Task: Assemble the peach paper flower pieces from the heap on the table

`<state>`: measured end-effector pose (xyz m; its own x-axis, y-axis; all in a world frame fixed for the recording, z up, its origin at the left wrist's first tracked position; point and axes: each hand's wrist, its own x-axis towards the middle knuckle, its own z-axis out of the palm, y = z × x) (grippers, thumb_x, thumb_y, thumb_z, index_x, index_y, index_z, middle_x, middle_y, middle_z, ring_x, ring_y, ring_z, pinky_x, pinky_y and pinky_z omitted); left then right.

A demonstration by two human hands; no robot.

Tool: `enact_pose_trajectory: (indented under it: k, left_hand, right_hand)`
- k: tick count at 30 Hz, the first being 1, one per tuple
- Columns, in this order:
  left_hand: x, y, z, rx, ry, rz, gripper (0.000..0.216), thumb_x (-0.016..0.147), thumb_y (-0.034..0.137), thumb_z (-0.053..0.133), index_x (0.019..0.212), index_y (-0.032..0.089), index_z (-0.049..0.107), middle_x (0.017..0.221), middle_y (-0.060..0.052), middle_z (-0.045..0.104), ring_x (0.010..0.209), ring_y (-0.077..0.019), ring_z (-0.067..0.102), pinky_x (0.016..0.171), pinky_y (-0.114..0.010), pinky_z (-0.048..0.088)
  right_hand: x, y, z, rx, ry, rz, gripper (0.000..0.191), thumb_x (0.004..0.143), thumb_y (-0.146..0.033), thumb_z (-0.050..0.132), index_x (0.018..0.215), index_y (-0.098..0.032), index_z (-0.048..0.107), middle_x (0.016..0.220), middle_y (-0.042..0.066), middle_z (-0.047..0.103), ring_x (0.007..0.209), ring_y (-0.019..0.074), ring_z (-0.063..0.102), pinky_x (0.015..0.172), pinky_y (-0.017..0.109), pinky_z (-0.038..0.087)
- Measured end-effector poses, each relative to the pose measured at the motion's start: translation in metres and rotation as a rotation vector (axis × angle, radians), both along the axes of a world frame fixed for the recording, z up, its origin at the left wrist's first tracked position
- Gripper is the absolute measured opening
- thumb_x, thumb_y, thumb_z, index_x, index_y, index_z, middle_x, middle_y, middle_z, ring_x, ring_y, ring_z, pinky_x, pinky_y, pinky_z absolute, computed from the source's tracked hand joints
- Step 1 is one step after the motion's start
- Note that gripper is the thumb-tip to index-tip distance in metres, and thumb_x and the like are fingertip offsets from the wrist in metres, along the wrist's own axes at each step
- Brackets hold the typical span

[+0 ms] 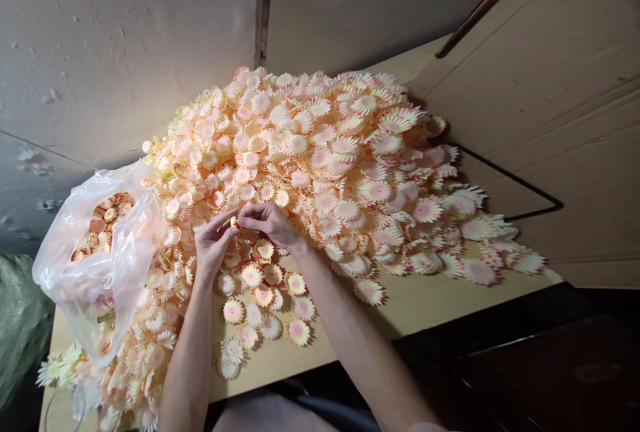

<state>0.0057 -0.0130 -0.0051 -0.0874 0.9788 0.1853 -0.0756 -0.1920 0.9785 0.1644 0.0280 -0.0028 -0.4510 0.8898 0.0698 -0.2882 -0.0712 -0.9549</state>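
Observation:
My left hand [213, 237] and my right hand [269, 224] meet over the front of a big heap of pale, pink-centred artificial flower petal pieces [320, 145]. Between the fingertips of both hands is a small cream-and-red flower piece [234, 221], pinched from each side. Much of it is covered by the fingers. Just below the hands, several loose round petal pieces [251, 275] with red-tipped edges lie on the tan tabletop [325, 345].
To the left, an open clear plastic bag [133, 245] holds small cream-and-red pieces [107, 215]. A clear round container [65, 409] stands at the near left corner. Behind rises a grey wall [125, 39]; cardboard [560, 105] borders the right. A green sack [23, 332] sits far left.

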Motion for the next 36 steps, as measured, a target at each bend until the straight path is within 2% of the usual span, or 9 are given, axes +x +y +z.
enact_pose_trajectory:
  k: [7, 13, 19, 32, 36]
  left_hand:
    - [-0.0014, -0.0002, -0.0016, -0.014, 0.003, -0.018, 0.038, 0.07, 0.03, 0.078, 0.106, 0.019, 0.072, 0.113, -0.011, 0.07, 0.108, -0.0246, 0.065, 0.096, -0.036, 0.052]
    - [0.0005, -0.0003, 0.0008, -0.007, 0.0, -0.009, 0.037, 0.069, 0.03, 0.079, 0.103, 0.018, 0.073, 0.109, -0.011, 0.072, 0.104, -0.0248, 0.066, 0.095, -0.038, 0.052]
    - [0.0003, -0.0003, 0.0013, 0.0, 0.006, -0.019, 0.037, 0.069, 0.032, 0.079, 0.103, 0.019, 0.073, 0.11, -0.011, 0.072, 0.105, -0.026, 0.066, 0.096, -0.039, 0.052]
    - [0.0015, -0.0004, 0.0042, -0.015, 0.026, -0.043, 0.035, 0.072, 0.033, 0.076, 0.104, 0.018, 0.072, 0.107, -0.01, 0.073, 0.098, -0.0234, 0.069, 0.088, -0.034, 0.055]
    - [0.0, 0.0001, 0.0022, -0.013, 0.027, 0.0, 0.035, 0.075, 0.035, 0.073, 0.105, 0.016, 0.071, 0.109, -0.011, 0.072, 0.102, -0.0222, 0.067, 0.088, -0.03, 0.054]
  right_hand:
    - [0.0005, 0.0008, -0.0034, 0.005, 0.02, 0.005, 0.026, 0.071, -0.04, 0.073, 0.075, -0.015, 0.07, 0.057, -0.003, 0.051, 0.049, 0.007, 0.038, 0.046, 0.023, 0.027]
    - [0.0013, 0.0008, -0.0035, -0.003, 0.027, 0.03, 0.023, 0.072, -0.038, 0.073, 0.076, -0.015, 0.071, 0.063, -0.001, 0.057, 0.053, 0.0085, 0.043, 0.05, 0.023, 0.032]
    - [0.0019, -0.0001, -0.0019, -0.02, 0.028, 0.031, 0.022, 0.072, -0.037, 0.072, 0.075, -0.015, 0.071, 0.061, -0.001, 0.056, 0.052, 0.0082, 0.042, 0.049, 0.023, 0.031]
    - [0.0006, 0.0017, -0.0062, -0.049, 0.065, 0.05, 0.019, 0.074, -0.032, 0.069, 0.076, -0.014, 0.067, 0.057, -0.004, 0.051, 0.047, 0.0065, 0.037, 0.045, 0.022, 0.029]
    - [-0.0004, 0.0021, -0.0075, -0.056, 0.093, 0.043, 0.018, 0.074, -0.032, 0.07, 0.076, -0.014, 0.066, 0.057, -0.004, 0.051, 0.046, 0.0063, 0.038, 0.045, 0.022, 0.029]
